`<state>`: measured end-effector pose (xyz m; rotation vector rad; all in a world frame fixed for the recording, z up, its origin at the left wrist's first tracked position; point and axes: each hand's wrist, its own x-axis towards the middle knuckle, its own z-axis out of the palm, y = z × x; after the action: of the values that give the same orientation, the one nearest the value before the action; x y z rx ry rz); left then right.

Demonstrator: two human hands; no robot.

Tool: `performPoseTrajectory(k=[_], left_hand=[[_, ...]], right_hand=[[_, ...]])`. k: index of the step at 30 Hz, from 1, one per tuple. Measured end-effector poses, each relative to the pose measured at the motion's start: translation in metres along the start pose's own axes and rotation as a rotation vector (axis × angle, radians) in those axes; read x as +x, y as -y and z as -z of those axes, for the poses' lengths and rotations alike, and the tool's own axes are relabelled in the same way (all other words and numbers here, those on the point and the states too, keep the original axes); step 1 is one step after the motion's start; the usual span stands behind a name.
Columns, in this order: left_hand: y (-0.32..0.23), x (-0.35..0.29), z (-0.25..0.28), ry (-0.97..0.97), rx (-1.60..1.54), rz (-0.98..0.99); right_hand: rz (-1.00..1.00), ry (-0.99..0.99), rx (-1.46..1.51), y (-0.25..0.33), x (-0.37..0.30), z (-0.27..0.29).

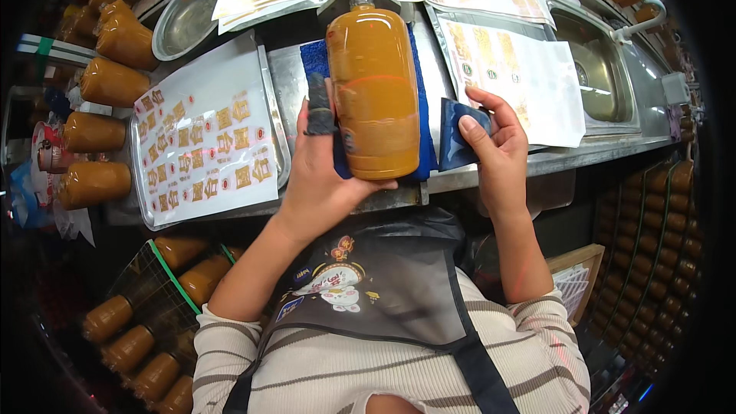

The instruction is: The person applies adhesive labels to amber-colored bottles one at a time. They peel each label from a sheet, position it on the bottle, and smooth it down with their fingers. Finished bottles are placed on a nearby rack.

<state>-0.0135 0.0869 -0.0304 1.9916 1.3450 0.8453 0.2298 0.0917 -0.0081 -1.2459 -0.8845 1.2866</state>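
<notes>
Gold-print sheet [211,119] on metal tray [280,126] left, white sheets [548,84] right, steel sink [602,34] beyond, similar bottles [96,184] far left, glossy amber bottle [376,107] over blue cloth [424,100], neck pointing away, left hand [322,176] cupping side and base, right hand [504,142] pinching dark-blue flat piece [455,152]

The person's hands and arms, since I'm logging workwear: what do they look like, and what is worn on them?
The left hand has a dark, wrinkled covering on at least one finger; the right hand shows no glove. Cream ribbed sleeves with grey-brown stripes end near the elbows, leaving the forearms bare.
</notes>
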Motion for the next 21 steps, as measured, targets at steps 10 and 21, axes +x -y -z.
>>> performPoseTrajectory(k=[10,21], left_hand=[[-0.011,0.015,-0.006,-0.126,-0.806,0.235],[-0.014,0.014,-0.013,-0.171,-0.656,0.185]], right_hand=[[-0.007,0.177,-0.244,-0.014,-0.003,-0.033],[0.023,0.178,-0.246,-0.020,0.000,-0.030]])
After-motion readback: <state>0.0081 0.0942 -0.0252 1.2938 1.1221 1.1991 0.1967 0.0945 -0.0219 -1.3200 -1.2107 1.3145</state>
